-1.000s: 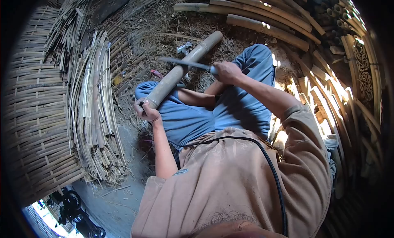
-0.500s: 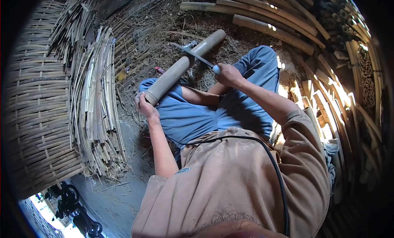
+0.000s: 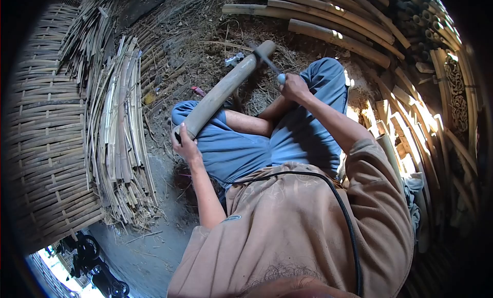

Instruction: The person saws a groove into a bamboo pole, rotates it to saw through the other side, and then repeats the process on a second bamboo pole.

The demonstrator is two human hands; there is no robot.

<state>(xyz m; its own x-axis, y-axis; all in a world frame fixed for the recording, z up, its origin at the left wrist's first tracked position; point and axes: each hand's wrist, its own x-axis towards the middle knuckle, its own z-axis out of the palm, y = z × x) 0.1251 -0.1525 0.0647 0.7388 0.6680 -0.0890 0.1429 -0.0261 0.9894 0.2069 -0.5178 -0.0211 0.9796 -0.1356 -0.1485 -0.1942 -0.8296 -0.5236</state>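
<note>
A thick bamboo pole section (image 3: 224, 86) slants across my left knee, its far end over the littered ground. My left hand (image 3: 186, 146) is closed around its near end, fingers at the cut rim. In my right hand (image 3: 296, 87) is the pale blue handle of a large knife (image 3: 269, 61). The blade crosses over the bamboo close to its far end. Beneath the bamboo, part of a thin upright support shows beside my shin. A small red-pink object (image 3: 198, 91) lies just left of the pole.
Bundled bamboo strips (image 3: 119, 128) lie to the left, beside a woven bamboo panel (image 3: 49, 128). Long split bamboo pieces (image 3: 339, 38) rest at the upper right, with more sunlit pieces (image 3: 405, 128) at the right. Two motorcycles (image 3: 95, 259) stand at the lower left.
The knife has moved from the bamboo's middle up toward its far end. My left hand has shifted slightly down at the near end, and the pole seems turned a little.
</note>
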